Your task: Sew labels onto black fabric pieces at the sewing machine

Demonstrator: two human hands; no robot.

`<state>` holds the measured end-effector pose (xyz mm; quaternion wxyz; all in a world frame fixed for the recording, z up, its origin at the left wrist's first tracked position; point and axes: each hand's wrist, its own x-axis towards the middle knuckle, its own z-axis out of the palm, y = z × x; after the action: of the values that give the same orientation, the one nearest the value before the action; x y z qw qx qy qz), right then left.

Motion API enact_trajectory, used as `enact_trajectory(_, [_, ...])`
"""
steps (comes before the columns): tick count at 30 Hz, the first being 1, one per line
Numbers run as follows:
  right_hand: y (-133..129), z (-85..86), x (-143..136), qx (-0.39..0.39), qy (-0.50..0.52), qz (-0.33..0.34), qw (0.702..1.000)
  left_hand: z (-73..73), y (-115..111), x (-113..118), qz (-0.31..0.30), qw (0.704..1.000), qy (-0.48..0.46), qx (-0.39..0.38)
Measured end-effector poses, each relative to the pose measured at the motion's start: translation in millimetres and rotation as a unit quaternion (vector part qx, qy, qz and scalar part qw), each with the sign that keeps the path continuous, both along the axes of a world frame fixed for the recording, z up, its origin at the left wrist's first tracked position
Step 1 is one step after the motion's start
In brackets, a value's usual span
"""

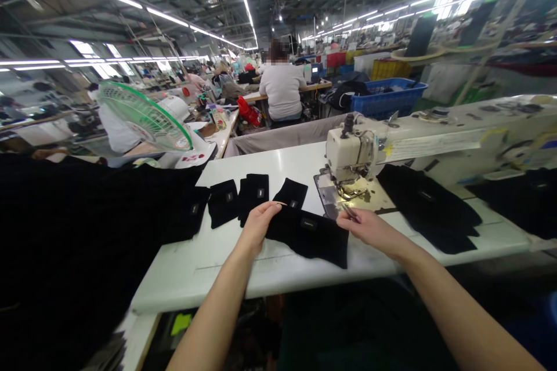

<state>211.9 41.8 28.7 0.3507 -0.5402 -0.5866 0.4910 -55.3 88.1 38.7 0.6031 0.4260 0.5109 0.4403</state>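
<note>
My left hand point(261, 220) pinches the upper left corner of a black fabric piece point(322, 243) with a small label near its top edge. My right hand point(363, 227) is closed around a small metal tool that looks like thread snips point(350, 213), at the piece's upper right edge. Whether those fingers also grip the cloth is hidden. Just behind, the sewing machine head point(350, 148) stands over its metal plate. More labelled black pieces point(223, 203) lie in a row left of the machine, one partly behind my left hand.
A large heap of black fabric point(65, 255) covers the left side. Further black pieces point(430, 203) lie under the machine arm. Beyond the white table point(209, 266) are a green fan point(145, 116), a blue crate point(389, 98) and a seated person point(282, 90).
</note>
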Motion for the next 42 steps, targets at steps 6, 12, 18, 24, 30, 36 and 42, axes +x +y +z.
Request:
enact_trajectory(6, [-0.1,-1.2,0.8,0.014,-0.016,0.002,1.000,4.3,-0.2,-6.0,-0.062,0.998,-0.010,0.030])
enact_trajectory(12, [0.3,6.9,-1.4,0.023,-0.046,0.018,0.999,14.4,-1.6,-6.1,-0.106,0.990,0.050,0.080])
enact_trajectory(18, [14.1,28.1,-33.0,0.070,-0.010,-0.026,0.997,30.7,0.4,18.1,-0.182,0.971,0.084,0.128])
enact_trajectory(24, [29.7,26.4,-55.1,0.055,0.088,-0.078,0.992,32.7,4.9,26.5,-0.105,0.990,0.021,0.091])
enact_trajectory(30, [32.7,25.6,-52.9,0.002,0.180,-0.099,0.979,9.7,-11.2,19.7,-0.124,0.990,-0.063,0.004])
enact_trajectory(36, [33.5,27.7,-55.3,-0.015,0.215,-0.080,0.973,-0.8,-17.5,13.6,-0.089,0.995,-0.049,-0.010])
enact_trajectory(42, [39.6,25.2,-57.7,-0.010,0.186,-0.077,0.979,-3.4,-14.2,5.5,-0.099,0.994,-0.041,-0.022])
